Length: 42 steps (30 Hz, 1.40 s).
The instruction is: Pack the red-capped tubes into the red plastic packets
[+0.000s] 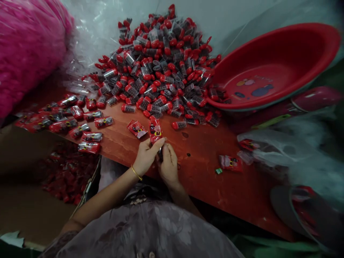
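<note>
Near the table's front edge, my left hand [145,157] pinches a small red printed packet [155,129] with its thumb and fingers. My right hand [168,165] is closed right beside it, fingers curled at the packet's lower end. A dark, shiny bit shows between the two hands; whether it belongs to the packet or to a tube inside it, I cannot tell. Just left of the held packet lies another red packet [137,129], flat on the table. Behind them rises a large heap of clear tubes with red caps and dark beads [156,71].
Several filled red packets [90,137] lie at the left table edge, above a carton [88,186] of red packets. A red basin [268,68] leans at the right, near clear plastic bags [279,147] and a loose packet [230,163]. A pink sack [32,46] stands back left.
</note>
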### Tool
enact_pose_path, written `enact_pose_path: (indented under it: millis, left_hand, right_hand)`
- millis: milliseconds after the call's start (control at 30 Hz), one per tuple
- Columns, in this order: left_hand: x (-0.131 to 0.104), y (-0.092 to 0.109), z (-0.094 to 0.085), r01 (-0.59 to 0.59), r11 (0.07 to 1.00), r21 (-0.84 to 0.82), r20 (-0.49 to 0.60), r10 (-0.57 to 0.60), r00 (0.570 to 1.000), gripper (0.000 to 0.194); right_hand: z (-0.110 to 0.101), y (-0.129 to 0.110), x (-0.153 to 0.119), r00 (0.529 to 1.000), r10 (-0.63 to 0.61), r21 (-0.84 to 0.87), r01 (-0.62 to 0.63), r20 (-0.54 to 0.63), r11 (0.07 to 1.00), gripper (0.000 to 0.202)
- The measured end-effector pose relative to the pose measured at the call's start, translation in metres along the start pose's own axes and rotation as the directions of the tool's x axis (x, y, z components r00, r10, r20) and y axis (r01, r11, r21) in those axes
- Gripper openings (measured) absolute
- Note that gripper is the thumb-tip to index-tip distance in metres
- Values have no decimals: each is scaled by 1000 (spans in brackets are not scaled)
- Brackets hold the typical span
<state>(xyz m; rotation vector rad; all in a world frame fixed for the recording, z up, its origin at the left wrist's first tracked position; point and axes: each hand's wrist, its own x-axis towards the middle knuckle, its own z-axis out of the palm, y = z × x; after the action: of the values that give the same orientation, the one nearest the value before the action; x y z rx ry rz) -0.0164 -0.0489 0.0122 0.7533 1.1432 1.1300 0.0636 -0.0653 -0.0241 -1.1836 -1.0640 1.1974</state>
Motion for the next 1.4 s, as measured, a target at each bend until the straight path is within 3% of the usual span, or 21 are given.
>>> enact_pose_path:
  millis: [67,167,367,500,600,700,800,933,1100,1267,1400]
  left_hand:
    - [-4,-4,2,-78,997,15,-58,79,995,47]
    - [-5,-7,3,-153,988,14,-58,153,986,45]
    - [3,-10,-5,-76,993,-88,53,81,995,49]
    - [-3,-13,-4,-199,978,66,-6,200,980,46]
    - [-9,-15,-4,-264,957,122,-21,268,963,41]
    - [-4,-12,-8,-185,982,28,12,185,983,42]
    - [7,-4,-10,-120,988,-101,-29,118,993,42]
    - [13,0,-5,-2,992,-125,-20,-1,1000,45]
    - [2,-8,0,-17,998,-68,-43,15,999,51]
    - [1,-2,-9,51,995,-90,-27,-54,998,59]
    - [5,0,-18,88,982,-167,18,-86,996,58]
  right_hand:
    - [2,-2,-1,1000,-7,13,7,-16,1000,29]
    - [2,-2,-1,999,-35,32,36,-41,999,30]
    - [0,5,-1,1000,24,41,-24,1,999,34]
    - [2,1,2,991,-67,-28,64,-118,998,32]
    - [3,-3,7,986,-101,-66,93,-129,993,33]
    - [2,0,9,996,-80,-21,79,-45,997,33]
    - [1,5,6,998,-40,-7,40,54,999,31]
    - [2,3,2,996,-89,-113,88,-3,990,27]
    - [3,-2,7,999,-32,-84,29,-26,996,30]
    - [-1,5,12,976,91,149,-122,198,981,35]
    - [-4,4,10,961,60,121,-96,271,988,30]
